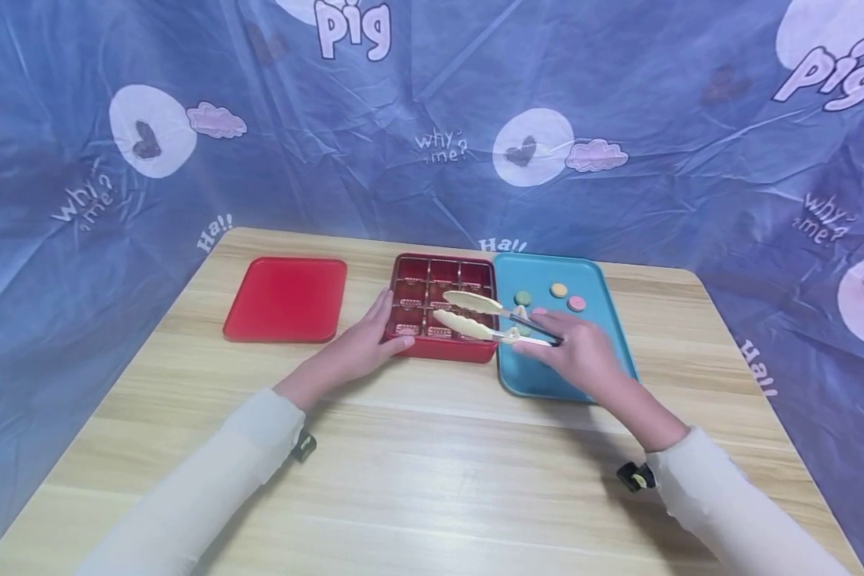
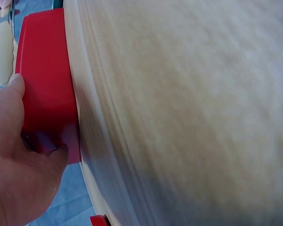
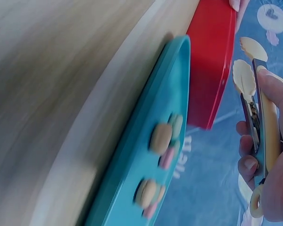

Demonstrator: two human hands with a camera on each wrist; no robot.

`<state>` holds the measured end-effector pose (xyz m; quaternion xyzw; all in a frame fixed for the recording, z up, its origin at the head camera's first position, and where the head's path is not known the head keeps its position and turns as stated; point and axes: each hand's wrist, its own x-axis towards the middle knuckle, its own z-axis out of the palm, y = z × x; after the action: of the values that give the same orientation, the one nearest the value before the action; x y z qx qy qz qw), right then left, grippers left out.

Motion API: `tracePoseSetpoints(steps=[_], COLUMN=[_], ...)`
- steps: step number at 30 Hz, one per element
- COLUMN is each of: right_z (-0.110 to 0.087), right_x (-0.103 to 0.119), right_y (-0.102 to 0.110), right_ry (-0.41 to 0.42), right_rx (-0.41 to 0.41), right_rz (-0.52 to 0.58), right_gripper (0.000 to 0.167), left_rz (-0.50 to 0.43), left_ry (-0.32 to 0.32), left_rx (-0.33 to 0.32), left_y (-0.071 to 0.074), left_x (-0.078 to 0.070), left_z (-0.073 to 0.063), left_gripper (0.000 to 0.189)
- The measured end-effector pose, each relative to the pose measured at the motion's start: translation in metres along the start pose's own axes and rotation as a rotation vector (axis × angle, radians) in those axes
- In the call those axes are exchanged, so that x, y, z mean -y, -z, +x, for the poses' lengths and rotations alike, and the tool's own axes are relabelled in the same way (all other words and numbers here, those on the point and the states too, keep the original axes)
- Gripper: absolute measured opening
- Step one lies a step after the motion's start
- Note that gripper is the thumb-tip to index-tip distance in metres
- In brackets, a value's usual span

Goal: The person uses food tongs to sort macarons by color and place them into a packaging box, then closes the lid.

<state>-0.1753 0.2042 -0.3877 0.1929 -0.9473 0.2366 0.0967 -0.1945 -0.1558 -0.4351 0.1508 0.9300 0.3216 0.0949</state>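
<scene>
A red box (image 1: 439, 349) with a grid of several compartments stands mid-table. At its near left corner my left hand (image 1: 356, 344) grips it, thumb on the front rim and fingers along the left side. My right hand (image 1: 582, 352) holds a pair of tongs (image 3: 260, 113) with cream scalloped tips. The tips are spread apart over the box's right part, with nothing seen between them. Right beside the box is a blue tray (image 1: 547, 380) bearing several macarons, among them a green macaron (image 1: 522, 298), a yellow macaron (image 1: 558, 290) and a pink macaron (image 1: 577, 304). My right hand and the tongs partly cover others.
A flat red lid (image 1: 288, 300) lies on the wooden table (image 1: 418, 480) to the left of the box. Behind the table's far edge hangs a blue printed cloth (image 1: 374, 176), which also runs along both sides.
</scene>
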Motion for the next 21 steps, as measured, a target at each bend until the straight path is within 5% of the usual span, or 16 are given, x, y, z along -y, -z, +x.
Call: tracePoseSetpoints(steps=[11,21], right_z=[-0.028,-0.051], right_x=[-0.039,-0.079], right_y=[0.030,0.056], right_ry=[-0.020,-0.165], right_rx=[-0.150,-0.126], right_rz=[-0.070,-0.134], right_gripper=[0.059,0.063], left_rz=[-0.005,-0.010], left_ry=[0.009,0.012], left_rx=[-0.009,-0.010], left_y=[-0.002,-0.001], left_x=[0.000,-0.002], left_z=[0.000,0.000], left_gripper=[0.103,0.102])
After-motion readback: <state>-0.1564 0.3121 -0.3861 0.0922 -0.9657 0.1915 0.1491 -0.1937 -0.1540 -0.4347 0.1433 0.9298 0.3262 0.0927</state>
